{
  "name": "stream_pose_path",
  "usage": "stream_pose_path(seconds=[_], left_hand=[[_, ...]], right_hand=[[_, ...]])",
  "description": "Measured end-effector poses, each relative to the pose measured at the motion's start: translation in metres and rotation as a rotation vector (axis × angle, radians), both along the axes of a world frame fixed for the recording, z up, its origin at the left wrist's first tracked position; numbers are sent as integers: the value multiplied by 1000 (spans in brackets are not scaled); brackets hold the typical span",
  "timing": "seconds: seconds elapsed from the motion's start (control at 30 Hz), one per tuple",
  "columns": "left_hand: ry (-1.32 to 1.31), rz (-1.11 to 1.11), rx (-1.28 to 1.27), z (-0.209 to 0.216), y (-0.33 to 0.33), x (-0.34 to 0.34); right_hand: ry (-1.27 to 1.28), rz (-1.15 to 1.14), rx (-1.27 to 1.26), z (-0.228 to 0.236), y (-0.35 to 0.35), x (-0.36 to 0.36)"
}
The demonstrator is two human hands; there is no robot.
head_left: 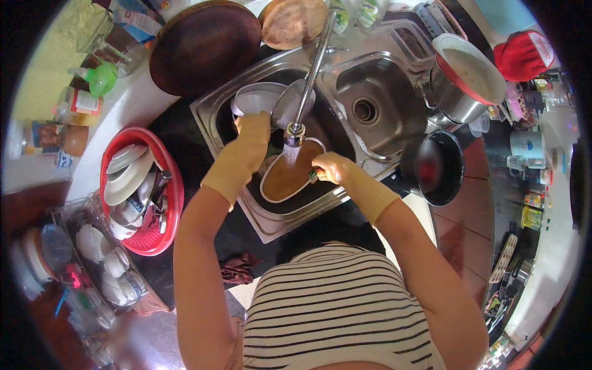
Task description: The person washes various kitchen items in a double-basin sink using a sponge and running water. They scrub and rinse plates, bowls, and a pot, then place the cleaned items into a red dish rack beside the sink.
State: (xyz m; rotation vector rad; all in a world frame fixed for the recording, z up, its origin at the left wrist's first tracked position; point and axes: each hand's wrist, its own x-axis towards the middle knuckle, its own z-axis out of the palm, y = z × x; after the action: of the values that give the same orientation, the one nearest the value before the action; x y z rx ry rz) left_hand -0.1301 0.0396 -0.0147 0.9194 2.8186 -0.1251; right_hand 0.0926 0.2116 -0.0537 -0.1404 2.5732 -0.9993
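Yellow rubber gloves cover both my hands. In the left sink basin, an oval pot [285,179] with a pale rim holds brownish-orange water. A stream from the flexible metal faucet [296,127] falls into it. My right hand [330,168] is closed at the pot's right rim, pinching a small dark green scouring pad [313,176]. Farther left, my left hand [251,131] bends over the near edge of a silver metal pot [259,97]; its fingertips are partly hidden. Another round metal piece [295,102] leans beside that pot, behind the faucet.
Right of the water stands the second basin [385,92]. A large steel pot [456,92] and a black pan [453,157] sit beyond it. On the left, a red basket [176,203] holds dishes. Wooden boards [203,49] lean at the back. A dark cloth [240,268] lies near me.
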Motion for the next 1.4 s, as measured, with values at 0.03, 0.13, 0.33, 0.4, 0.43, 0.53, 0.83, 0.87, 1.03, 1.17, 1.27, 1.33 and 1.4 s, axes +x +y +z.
stream_pose_path(seconds=[0.03,0.13,0.33,0.4,0.43,0.53,0.83,0.87,1.03,1.17,1.27,1.33,1.4], left_hand=[[-65,-19,-6,6,4,11],[-194,-5,96,21,-9,30],[-329,34,22,22,-63,73],[-344,-32,1,23,-65,90],[-389,-56,56,22,-68,93],[-522,-95,141,7,-79,84],[-800,369,125,29,-42,105],[-827,416,109,44,-36,109],[-1000,572,382,5,-59,129],[-1070,644,624,-31,-62,134],[-1088,638,649,-24,-44,131],[-1055,659,637,-22,-47,124],[-1016,641,590,-17,-43,122]], right_hand=[[-46,-120,-75,-17,5,3],[-485,-717,-482,-49,-11,-14],[-1004,-923,-758,-57,-20,-23],[-699,-504,-603,-75,-13,-13],[-535,-301,-520,-83,-6,-11],[-319,-45,-410,-90,-3,-10],[-882,-992,-271,-47,-17,-41],[-757,-977,-138,-39,-13,-39],[-108,-842,-22,-1,-28,-15],[-106,-429,-119,-9,-66,-12],[-29,-388,-62,-55,-101,-6],[-145,-272,-169,-28,-106,-11],[-175,-228,-200,-15,-104,-15]])
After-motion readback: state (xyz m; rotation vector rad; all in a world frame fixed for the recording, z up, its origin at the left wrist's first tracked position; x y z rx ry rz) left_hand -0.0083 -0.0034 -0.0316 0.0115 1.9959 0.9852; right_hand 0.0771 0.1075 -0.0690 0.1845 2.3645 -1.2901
